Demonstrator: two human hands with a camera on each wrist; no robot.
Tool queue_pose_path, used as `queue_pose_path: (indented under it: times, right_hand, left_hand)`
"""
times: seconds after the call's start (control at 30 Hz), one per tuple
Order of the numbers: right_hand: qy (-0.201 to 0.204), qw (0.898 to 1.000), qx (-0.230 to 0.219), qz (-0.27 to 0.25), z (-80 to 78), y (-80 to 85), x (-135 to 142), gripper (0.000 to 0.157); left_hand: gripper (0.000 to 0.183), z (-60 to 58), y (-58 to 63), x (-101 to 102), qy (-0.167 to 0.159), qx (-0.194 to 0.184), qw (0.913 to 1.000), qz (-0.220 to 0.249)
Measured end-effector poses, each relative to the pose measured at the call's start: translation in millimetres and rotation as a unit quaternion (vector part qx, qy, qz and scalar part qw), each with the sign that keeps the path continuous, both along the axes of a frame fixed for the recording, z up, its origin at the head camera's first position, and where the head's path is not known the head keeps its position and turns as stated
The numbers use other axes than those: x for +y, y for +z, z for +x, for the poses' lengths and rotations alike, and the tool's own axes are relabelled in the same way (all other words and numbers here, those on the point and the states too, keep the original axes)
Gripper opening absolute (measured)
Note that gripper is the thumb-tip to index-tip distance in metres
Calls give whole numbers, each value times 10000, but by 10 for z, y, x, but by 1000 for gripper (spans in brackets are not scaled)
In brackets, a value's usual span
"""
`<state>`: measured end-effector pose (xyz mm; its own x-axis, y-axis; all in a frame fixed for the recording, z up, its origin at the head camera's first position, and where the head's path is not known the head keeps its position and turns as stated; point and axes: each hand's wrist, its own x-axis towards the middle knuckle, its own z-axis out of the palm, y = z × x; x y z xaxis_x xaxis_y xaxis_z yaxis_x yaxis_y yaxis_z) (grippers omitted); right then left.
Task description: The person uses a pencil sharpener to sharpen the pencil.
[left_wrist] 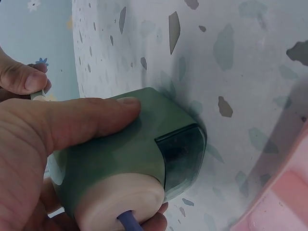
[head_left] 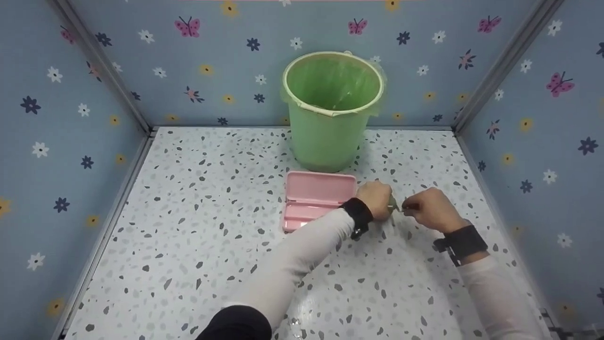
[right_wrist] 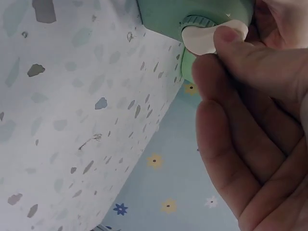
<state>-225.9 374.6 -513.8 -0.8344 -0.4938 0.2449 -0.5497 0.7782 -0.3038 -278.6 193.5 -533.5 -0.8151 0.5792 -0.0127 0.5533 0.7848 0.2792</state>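
Observation:
My left hand (head_left: 375, 200) grips a green pencil sharpener (left_wrist: 144, 154) that stands on the speckled table (head_left: 212, 245), thumb lying across its top. A bluish pencil (left_wrist: 129, 222) sticks out of its cream front face. My right hand (head_left: 432, 210) pinches the sharpener's cream crank handle (right_wrist: 207, 38) between thumb and fingers, right beside the left hand. In the head view only a sliver of the sharpener (head_left: 393, 204) shows between the two hands.
An open pink pencil case (head_left: 316, 198) lies just left of the left hand. Behind it stands a green bucket (head_left: 332, 108) lined with a bag. Patterned blue walls (head_left: 71, 141) enclose the table on three sides.

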Motion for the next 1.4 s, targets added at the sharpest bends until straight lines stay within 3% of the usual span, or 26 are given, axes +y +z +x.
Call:
queue_pose_path:
  times: [0.27, 0.47, 0.67, 0.83, 1.13, 1.4]
  right_hand:
    - [-127, 9951, 929, 305, -35, -1, -27, 8]
    - [-567, 9913, 1169, 203, -181, -57, -24, 7]
    - [-833, 9949, 452, 346, -370, -312, -24, 9]
    - [-777, 9964, -45, 344, -408, -492, -34, 16]
    - [-1103, 9914, -657, 240, -358, -518, -86, 16]
    - [-1191, 9903, -681, 237, -184, -539, -115, 19]
  left_hand:
    - [13, -13, -16, -3, 19, 64, 9999, 142]
    - [15, 11, -28, 24, 1, 104, 9999, 80]
    - [17, 49, -72, 47, -46, -9, 10000, 45]
    - [24, 21, -69, 24, -46, 75, 10000, -37]
    - [22, -33, -29, -15, -6, 141, 9999, 34]
    - [25, -5, -46, -6, -13, 377, 9993, -56]
